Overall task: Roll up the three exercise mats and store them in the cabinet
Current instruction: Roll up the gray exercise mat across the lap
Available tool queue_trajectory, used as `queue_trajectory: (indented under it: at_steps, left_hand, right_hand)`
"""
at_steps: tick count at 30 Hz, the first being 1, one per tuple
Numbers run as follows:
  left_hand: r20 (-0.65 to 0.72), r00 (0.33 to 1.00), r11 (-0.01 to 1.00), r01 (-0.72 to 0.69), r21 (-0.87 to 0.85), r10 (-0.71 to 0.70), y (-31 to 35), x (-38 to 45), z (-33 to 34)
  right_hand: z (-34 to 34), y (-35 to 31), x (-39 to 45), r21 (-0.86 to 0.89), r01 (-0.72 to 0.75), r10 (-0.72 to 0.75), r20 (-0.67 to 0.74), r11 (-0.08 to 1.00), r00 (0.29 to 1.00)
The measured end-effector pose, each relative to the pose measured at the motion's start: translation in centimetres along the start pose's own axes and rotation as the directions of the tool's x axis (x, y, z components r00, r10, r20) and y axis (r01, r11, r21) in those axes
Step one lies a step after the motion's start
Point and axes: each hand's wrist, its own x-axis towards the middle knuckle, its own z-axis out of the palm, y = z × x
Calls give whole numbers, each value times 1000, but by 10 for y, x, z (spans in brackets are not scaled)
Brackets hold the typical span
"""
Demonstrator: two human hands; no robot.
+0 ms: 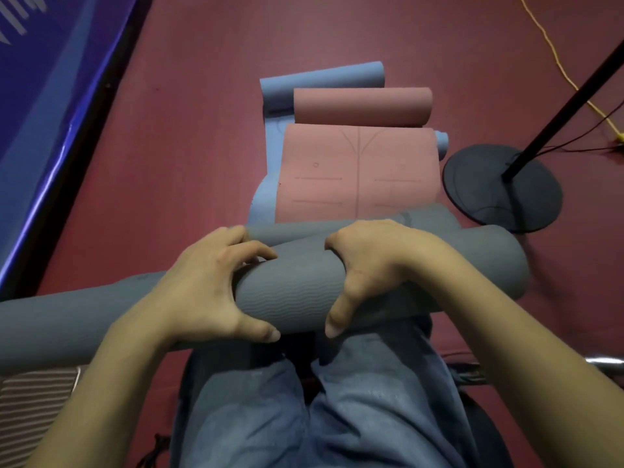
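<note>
A grey mat (290,292), rolled into a thick tube, lies across my lap from the left edge to the right. My left hand (209,288) and my right hand (368,265) both grip the roll near its middle, fingers over the top and thumbs underneath. Beyond it a pink mat (358,170) lies partly unrolled on the floor, with a rolled end at its far side. A blue mat (270,184) lies under the pink one, its far end also curled into a roll. No cabinet is in view.
The floor is dark red carpet (169,146). A black round stand base (503,187) with a slanted pole sits right of the mats. A yellow cable (560,69) and black wires run at the far right. A blue panel (40,96) borders the left side.
</note>
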Motion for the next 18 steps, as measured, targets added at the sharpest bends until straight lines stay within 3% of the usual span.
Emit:
queue_trajectory:
  at_steps: [3, 7, 12, 18]
  left_hand:
    - [-57, 998, 986, -21, 164, 31, 5, -8, 5]
    - [15, 1000, 929, 10, 369, -17, 9, -10, 21]
    - [-6, 999, 913, 32, 408, -32, 3, -11, 27]
    - [30, 999, 933, 15, 361, -28, 5, -1, 18]
  right_hand:
    - [-2, 4, 4, 74, -9, 6, 43, 997, 999]
    - [1, 2, 6, 74, -7, 5, 25, 997, 1000]
    - [5, -5, 2, 36, 1, 0, -36, 999, 999]
    - [18, -5, -14, -67, 16, -35, -289, 998, 957]
